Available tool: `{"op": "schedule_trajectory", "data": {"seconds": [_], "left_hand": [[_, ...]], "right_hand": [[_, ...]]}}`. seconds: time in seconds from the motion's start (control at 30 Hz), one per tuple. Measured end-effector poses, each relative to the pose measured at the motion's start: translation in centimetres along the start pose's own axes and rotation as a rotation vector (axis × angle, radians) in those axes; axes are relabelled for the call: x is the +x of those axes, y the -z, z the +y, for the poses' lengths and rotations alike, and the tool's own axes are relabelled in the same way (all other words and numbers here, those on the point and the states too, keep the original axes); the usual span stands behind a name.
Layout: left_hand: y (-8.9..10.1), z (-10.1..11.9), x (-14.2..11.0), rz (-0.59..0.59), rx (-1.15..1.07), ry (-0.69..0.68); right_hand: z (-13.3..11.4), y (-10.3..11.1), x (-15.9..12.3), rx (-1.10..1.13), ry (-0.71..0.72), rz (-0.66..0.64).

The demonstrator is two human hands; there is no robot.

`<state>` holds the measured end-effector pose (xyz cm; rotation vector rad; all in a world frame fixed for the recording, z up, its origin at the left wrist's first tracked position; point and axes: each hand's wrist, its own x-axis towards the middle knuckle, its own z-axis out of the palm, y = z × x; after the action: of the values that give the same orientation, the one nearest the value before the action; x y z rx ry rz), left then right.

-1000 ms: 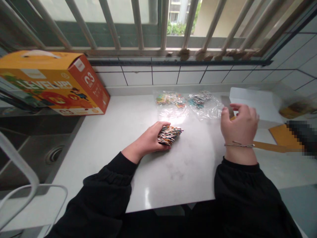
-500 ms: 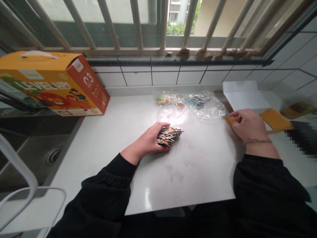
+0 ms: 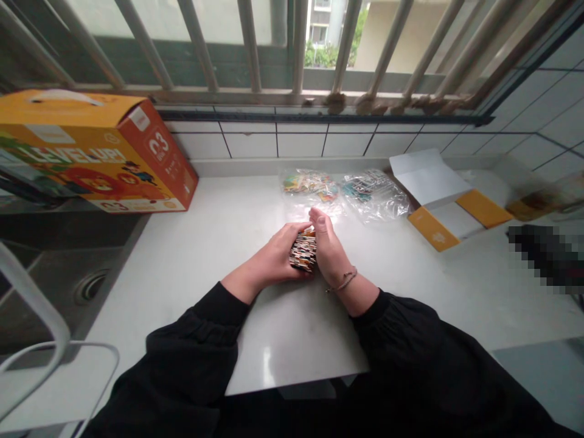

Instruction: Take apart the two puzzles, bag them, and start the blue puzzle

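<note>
Under a barred window (image 3: 249,48) and a row of white tiles (image 3: 253,145), a pale, glossy surface (image 3: 214,219) is stretching across the view. Around its middle, well back from the front edge, the left hand (image 3: 279,254) is gripping a thick stack of thin pieces (image 3: 303,250), digits wrapping its far and near sides. The right hand (image 3: 329,248), fingers straight and held together, is lying flat along the stack's right end. Between them the two hands are covering much of the stack; only its layered edges are showing, and whatever is printed on the pieces is staying out of sight. A thin bracelet (image 3: 345,280) is circling the right wrist.

Beyond the hands, toward the back edge, two clear bags are lying side by side: the left bag (image 3: 310,185) is holding colourful pieces, the right bag (image 3: 374,193) teal and whitish ones, both blurred by glare. Toward the back right corner an orange-and-white carton (image 3: 435,234) is standing open, its front bearing a pale mark too small to read. Near it a pixelated dark object (image 3: 542,255) is hiding its own shape. At the back left corner a large orange box (image 3: 91,158), cut off by the view, is displaying "LEVEL UP!" and what is looking like "03". A dark sink (image 3: 41,261) is bordering the left edge, partly cropped.
</note>
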<state>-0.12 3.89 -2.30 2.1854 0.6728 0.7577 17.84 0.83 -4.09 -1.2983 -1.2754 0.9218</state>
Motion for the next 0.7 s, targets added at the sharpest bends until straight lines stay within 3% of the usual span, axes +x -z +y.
{"op": "schedule_trajectory", "data": {"seconds": [0.13,0.37,0.6,0.7], "left_hand": [[-0.1,0.1,0.1,0.005,-0.010,-0.034],[-0.1,0.8,0.0,0.062,0.027,-0.014],[1.1,1.5,-0.2,0.189,0.012,-0.015],[1.1,0.5,-0.5,0.148,0.054,0.024]], "right_hand": [[-0.3,-1.0,-0.4,0.123,0.012,-0.108],[-0.8,0.6,-0.1,0.128,0.036,-0.290],[-1.6,5.0,1.0,-0.116,0.316,-0.503],[-1.4,5.9,1.3,-0.250,0.407,-0.519]]}}
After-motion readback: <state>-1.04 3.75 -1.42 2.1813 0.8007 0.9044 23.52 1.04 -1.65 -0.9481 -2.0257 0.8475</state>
